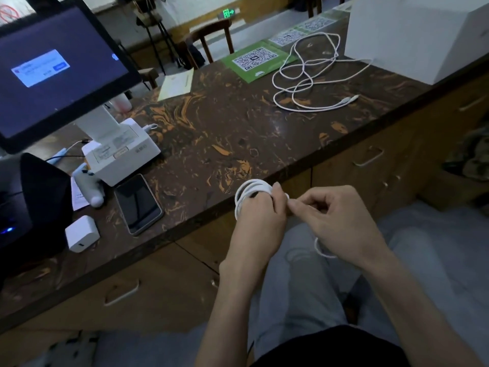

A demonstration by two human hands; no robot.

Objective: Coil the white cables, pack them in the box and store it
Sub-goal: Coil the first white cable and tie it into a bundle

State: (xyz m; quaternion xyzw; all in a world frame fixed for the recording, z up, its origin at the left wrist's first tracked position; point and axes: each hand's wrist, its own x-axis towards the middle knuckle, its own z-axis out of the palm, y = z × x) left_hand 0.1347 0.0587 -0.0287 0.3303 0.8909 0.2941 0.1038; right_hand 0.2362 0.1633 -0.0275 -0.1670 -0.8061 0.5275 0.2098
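From the head camera, I am gripping a coiled white cable [247, 193] in my left hand [260, 221], fingers curled closed around the loops, just off the near edge of the marbled counter [225, 133]. My right hand [341, 223] is pinching the cable's loose tail between thumb and forefinger. A second white cable [307, 72] is lying uncoiled far across the counter, touching the white box [412, 35]

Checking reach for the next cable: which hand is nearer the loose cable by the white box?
Right. The right hand is nearer the loose cable; the left hand, holding the coiled cable, sits farther left.
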